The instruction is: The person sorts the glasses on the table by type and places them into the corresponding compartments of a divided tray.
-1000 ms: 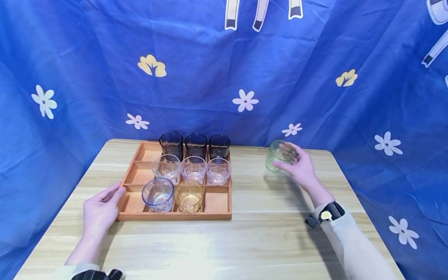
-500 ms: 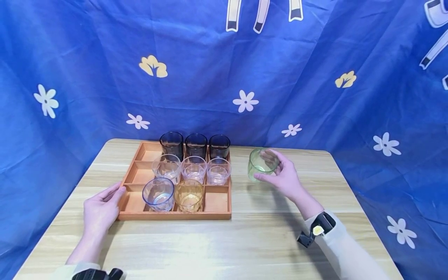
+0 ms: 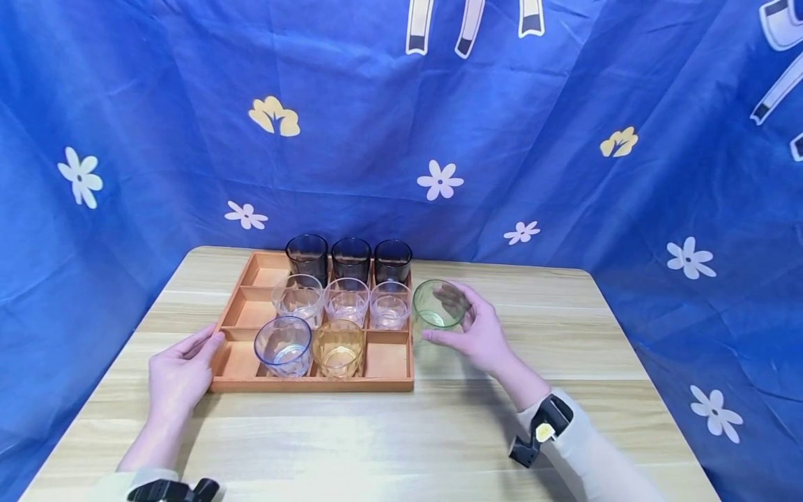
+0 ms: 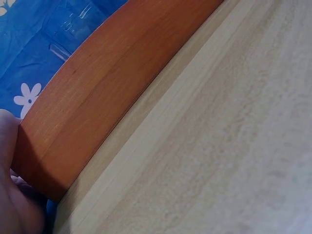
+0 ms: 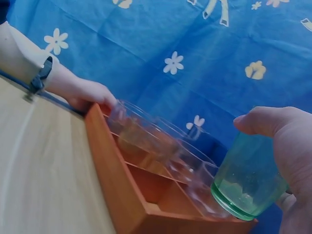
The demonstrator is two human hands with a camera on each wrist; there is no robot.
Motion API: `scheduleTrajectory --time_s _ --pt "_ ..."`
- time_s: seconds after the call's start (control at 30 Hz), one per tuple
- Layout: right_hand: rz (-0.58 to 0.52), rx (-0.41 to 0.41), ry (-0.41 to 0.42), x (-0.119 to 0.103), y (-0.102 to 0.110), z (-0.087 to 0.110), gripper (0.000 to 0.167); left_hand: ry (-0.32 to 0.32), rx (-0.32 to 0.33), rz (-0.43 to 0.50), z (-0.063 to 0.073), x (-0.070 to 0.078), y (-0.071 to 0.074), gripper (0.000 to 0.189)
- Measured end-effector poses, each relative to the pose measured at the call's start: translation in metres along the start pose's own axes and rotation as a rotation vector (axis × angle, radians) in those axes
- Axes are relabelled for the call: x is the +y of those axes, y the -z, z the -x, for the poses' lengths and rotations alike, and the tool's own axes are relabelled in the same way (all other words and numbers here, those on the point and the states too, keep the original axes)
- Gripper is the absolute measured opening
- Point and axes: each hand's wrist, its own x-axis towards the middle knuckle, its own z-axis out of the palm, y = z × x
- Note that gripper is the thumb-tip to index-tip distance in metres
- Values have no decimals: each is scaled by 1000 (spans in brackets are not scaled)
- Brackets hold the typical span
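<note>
My right hand [image 3: 479, 335] grips a green glass [image 3: 433, 310] between thumb and fingers, held above the table just off the right side of the wooden compartment tray [image 3: 314, 385]. In the right wrist view the green glass [image 5: 251, 175] appears near the tray's corner. My left hand [image 3: 180, 373] grips the tray's left wall near its front corner. In the front row stand a blue-rimmed glass [image 3: 284, 348] and an amber glass [image 3: 339, 352]; the bottom of the front-right compartment [image 3: 387, 359] shows bare. Some fingers of both hands are hidden.
Three dark glasses [image 3: 351, 259] stand in the tray's back row. Three clear glasses, including a pinkish one [image 3: 347, 303], fill part of the middle row. Behind the wood-grain table [image 3: 533, 300] hangs a blue patterned cloth [image 3: 351, 139].
My right hand has carried the green glass leftward and nearer to me, from the table's back right to beside the tray. My left hand and the tray stay in place.
</note>
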Motion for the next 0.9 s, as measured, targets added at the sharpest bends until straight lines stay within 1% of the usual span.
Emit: scheduleTrajectory --time_s 0.17,0.33,0.43,0.7,0.83,0.9 --pt "-19 -11 -12 1 -16 2 90 9 -1 13 0 0 1 47" --pt "-19 -14 -56 3 -30 5 91 11 -2 -3 -2 -1 1 48" --pt "-22 -22 -68 8 -37 8 91 9 -5 -11 -2 -1 1 48" --pt "3 -43 -79 18 -50 13 89 10 -16 -10 -2 -1 -1 48" --pt "5 -68 -93 24 -56 16 91 12 -16 -9 0 -1 0 48" --pt "13 -78 -86 27 -58 17 92 8 -16 -12 0 -1 0 49"
